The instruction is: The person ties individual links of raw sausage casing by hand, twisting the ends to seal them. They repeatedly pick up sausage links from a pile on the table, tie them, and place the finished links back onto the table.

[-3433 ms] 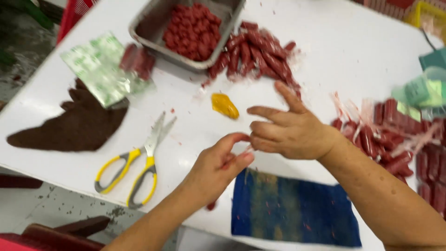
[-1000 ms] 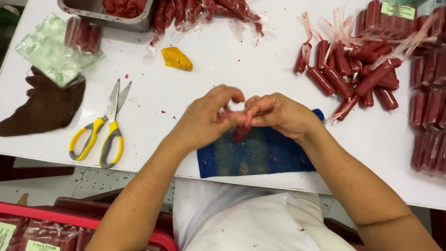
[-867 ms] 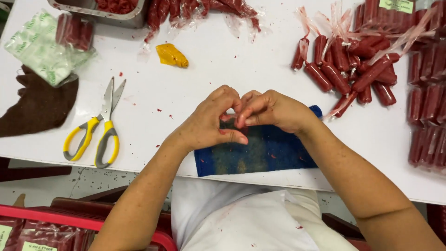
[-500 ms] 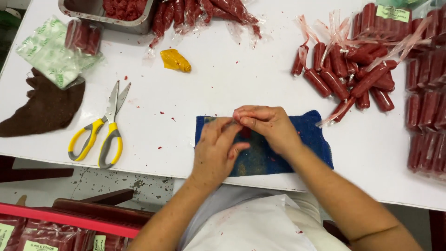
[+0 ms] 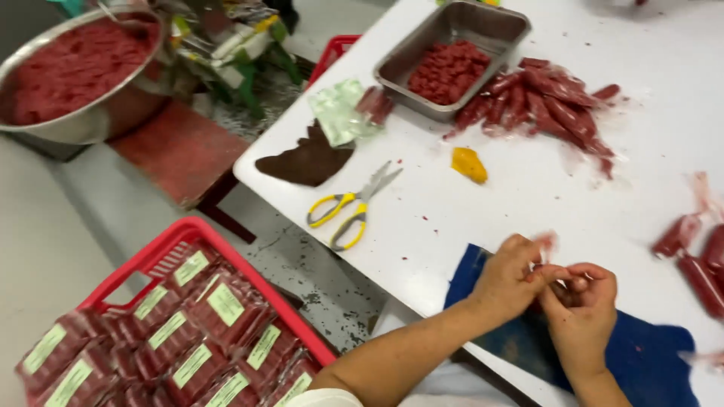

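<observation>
Starting at the far left, a big steel bowl (image 5: pixel 72 71) heaped with red minced meat sits on a low stand, and below it a red crate (image 5: pixel 162 260) holds labelled, sealed packs of red sausage. On the white table (image 5: pixel 528 196) I see a brown cloth (image 5: pixel 305 160), a clear greenish bag (image 5: pixel 339 111), yellow-handled scissors (image 5: pixel 353 207) lying shut, a steel tray (image 5: pixel 483 30) of cut red pieces, a pile of wrapped sausages (image 5: pixel 539 94) and a small yellow lump (image 5: pixel 469 163). My left hand (image 5: pixel 513 279) is curled, fingertips pinched on a small reddish piece (image 5: pixel 544 245) that is too blurred to make out. My right hand (image 5: pixel 582 316) meets it, fingers bent and closed around the same piece. Both hover over a blue cloth (image 5: pixel 648 362) at the table's near edge. More red sausages (image 5: pixel 694 252) lie at the far right.
</observation>
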